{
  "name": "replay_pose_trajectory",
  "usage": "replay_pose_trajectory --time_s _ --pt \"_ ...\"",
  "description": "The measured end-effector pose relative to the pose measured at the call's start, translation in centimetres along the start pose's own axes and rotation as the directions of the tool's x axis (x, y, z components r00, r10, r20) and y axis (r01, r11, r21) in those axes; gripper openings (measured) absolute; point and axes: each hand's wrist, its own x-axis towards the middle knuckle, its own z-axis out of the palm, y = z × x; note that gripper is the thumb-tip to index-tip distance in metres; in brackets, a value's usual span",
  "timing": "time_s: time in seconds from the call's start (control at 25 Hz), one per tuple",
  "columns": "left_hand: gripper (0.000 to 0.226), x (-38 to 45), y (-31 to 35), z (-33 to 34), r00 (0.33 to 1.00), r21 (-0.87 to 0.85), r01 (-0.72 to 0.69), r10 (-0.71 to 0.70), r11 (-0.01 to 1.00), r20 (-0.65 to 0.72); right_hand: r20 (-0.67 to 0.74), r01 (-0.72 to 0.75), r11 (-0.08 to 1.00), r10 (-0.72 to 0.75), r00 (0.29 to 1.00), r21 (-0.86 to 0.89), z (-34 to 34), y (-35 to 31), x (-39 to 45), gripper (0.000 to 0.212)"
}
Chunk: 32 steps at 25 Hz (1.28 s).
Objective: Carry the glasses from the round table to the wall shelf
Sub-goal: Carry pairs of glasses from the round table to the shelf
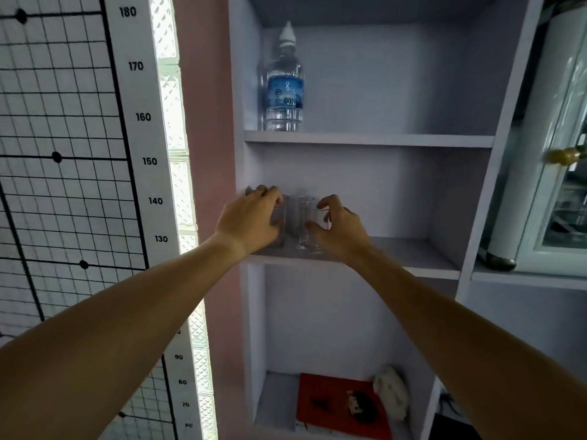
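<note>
Setting glasses on the middle shelf (397,258), centre frame. My left hand (251,217) grips one glass (279,217); my right hand (336,227) pinches another (313,236). Next, I judge: loosen both holds gently, withdraw without knocking them.

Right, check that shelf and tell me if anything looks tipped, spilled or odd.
Nothing stands out. The glasses stand upright on the middle shelf, with the left hand holding one and the right hand at another. The bottle above is upright and capped. No spill shows.
</note>
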Motion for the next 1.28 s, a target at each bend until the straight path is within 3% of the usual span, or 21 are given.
replay_pose_trajectory --time_s 0.48,0.96,1.08,1.28 --pt "0.021 -0.6 0.5 0.3 0.998 0.038 0.055 -0.056 0.998 0.028 -0.017 0.067 0.995 -0.066 0.998 0.076 1.4 0.5 0.5 0.051" --pt "0.020 -3.5 0.4 -0.9 0.993 -0.065 0.088 -0.082 0.994 0.090 -0.067 0.066 0.989 -0.057 0.996 0.132 2.1 -0.2 -1.1 0.055" --pt "0.019 -6.0 -1.1 -3.1 0.981 -0.038 0.127 -0.120 0.991 0.154 -0.044 0.060 0.992 -0.055 0.997 0.110 2.6 -1.8 -2.3 0.048" --pt "0.018 -12.5 -5.4 -8.4 0.936 0.048 0.254 -0.258 0.966 0.240 0.039 0.153 0.988 -0.153 0.987 0.004 5.7 -7.5 -5.2 0.016"
